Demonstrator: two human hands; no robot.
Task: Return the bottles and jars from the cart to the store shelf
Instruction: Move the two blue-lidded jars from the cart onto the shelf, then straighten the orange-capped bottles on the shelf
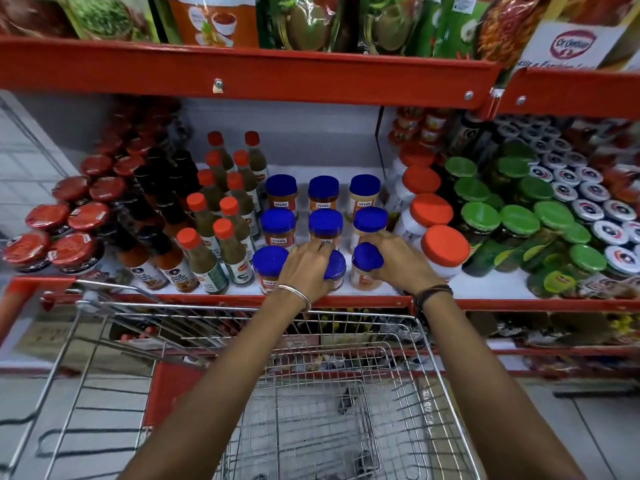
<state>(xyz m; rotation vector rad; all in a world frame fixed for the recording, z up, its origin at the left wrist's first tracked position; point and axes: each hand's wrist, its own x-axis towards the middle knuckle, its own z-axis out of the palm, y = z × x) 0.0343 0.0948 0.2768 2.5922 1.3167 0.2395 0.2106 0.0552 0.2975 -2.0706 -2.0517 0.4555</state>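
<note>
Hands grip front-row jars on the shelf (346, 301) — left hand (306, 268) around one blue-lidded jar (335, 268), right hand (401, 263) around another (365, 268)

Both hands on front-row blue-lidded jars (334, 268), left hand (306, 268), right hand (398, 261), wire cart (104, 327) below

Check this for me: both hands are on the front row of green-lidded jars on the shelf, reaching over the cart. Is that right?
Not quite. In the head view, the left hand and right hand are on the front row of blue-lidded jars, not green-lidded ones. The green-lidded jars sit untouched further right. The rest holds: both arms reach over the cart to the shelf.
</note>
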